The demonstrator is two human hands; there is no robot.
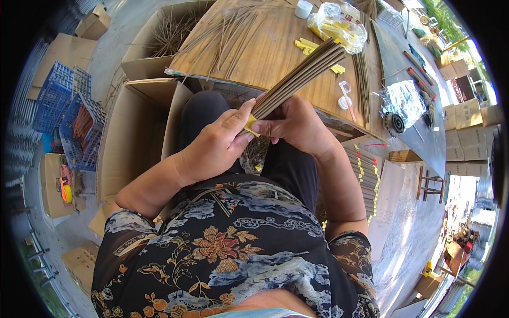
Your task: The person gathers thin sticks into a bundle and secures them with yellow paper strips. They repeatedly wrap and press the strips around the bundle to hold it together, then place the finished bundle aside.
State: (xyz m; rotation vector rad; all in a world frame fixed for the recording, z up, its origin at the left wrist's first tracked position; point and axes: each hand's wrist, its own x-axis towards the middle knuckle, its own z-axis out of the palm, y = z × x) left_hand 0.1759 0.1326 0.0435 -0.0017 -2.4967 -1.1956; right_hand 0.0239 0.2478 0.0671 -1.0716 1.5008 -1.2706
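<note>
Soft black fabric, printed with gold and red flowers and grey-blue clouds, makes up the person's top [228, 238], closest to the camera. Beyond it, dark trousers [289, 167] cover the knees, which reach the near edge of a smooth, wood-grained worktop [268, 50].

Above the lap, the left hand [214, 140] has its fingers closed round the lower end of a bundle of thin, straight brown sticks [299, 79]. The right hand [299, 127] meets it there, its thumb pressed on a flat yellow strip [251, 126] against the bundle; its other fingers are partly hidden behind the sticks. The bundle slants up and rightward, its far end above the worktop.

Loose slender sticks [233, 45] fan across the worktop's left part, toward the near left corner. Near the far edge lie a crinkled clear plastic bag [344, 26], a pile of flat yellow slips [306, 46] and a round white tub [303, 9]. More sticks [362, 87] line the right edge, beside a small white round container [345, 102]. An open corrugated carton [135, 135] stands below the near left corner.
</note>
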